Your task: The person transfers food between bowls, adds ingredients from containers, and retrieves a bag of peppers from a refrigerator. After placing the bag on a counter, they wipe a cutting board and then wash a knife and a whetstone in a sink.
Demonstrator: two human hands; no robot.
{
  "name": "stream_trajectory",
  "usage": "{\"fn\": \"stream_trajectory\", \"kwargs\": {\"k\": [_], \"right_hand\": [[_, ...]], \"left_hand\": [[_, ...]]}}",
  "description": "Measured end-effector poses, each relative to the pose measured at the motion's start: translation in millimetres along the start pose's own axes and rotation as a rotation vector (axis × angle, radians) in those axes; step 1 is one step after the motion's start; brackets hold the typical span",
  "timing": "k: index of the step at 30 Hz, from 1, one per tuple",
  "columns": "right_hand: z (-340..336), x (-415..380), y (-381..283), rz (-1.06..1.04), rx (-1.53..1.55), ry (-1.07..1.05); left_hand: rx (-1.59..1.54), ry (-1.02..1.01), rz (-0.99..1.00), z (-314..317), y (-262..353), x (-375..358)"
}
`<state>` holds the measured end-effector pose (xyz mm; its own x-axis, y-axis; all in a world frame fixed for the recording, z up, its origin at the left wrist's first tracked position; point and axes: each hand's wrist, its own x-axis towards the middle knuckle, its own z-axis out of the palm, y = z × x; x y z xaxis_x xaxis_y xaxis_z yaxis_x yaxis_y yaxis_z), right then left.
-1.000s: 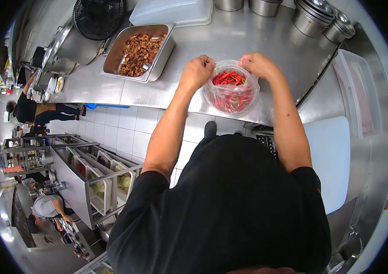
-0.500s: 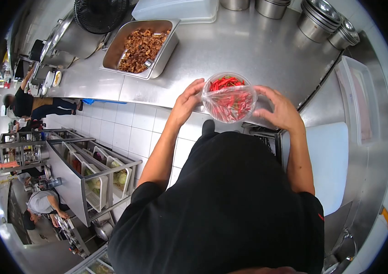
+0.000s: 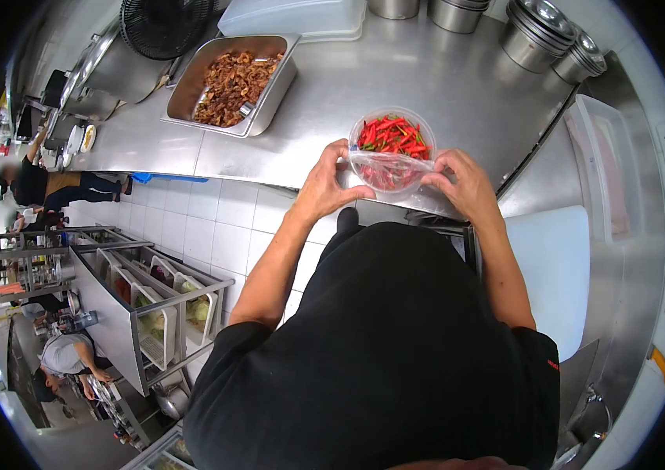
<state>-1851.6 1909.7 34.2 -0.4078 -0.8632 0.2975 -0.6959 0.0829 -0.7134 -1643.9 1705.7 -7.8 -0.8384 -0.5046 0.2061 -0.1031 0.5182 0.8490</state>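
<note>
A round clear container of red chilies [image 3: 395, 135] stands at the front edge of the steel counter [image 3: 364, 70]. Crumpled plastic wrap [image 3: 389, 169] covers its near part, while the chilies at the far side lie bare. My left hand [image 3: 328, 182] pinches the wrap at the container's left rim, thumb stretched toward the near side. On the right, my right hand [image 3: 461, 182] grips the wrap's other side between thumb and fingers.
A steel pan [image 3: 273, 98] of browned food pieces stands at the left, near a lidded plastic box [image 3: 293, 19]. Stacked steel pots [image 3: 532, 39] are at the back right. A white cutting board [image 3: 547, 274] lies to the right. Other people work at the far left.
The wrap has been drawn back toward me, baring more chilies. My right hand has closed on the wrap, and my left thumb has swung toward the container's near side.
</note>
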Motion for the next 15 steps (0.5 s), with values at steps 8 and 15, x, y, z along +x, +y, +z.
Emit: {"fn": "stream_trajectory", "kwargs": {"k": [8, 15], "right_hand": [[-6, 14, 6, 0.165, 0.018, 0.087], [7, 13, 20, 0.096, -0.116, 0.217]], "left_hand": [[-0.027, 0.128, 0.034, 40, -5, 35], [0.308, 0.160, 0.159, 60, -11, 44]]}}
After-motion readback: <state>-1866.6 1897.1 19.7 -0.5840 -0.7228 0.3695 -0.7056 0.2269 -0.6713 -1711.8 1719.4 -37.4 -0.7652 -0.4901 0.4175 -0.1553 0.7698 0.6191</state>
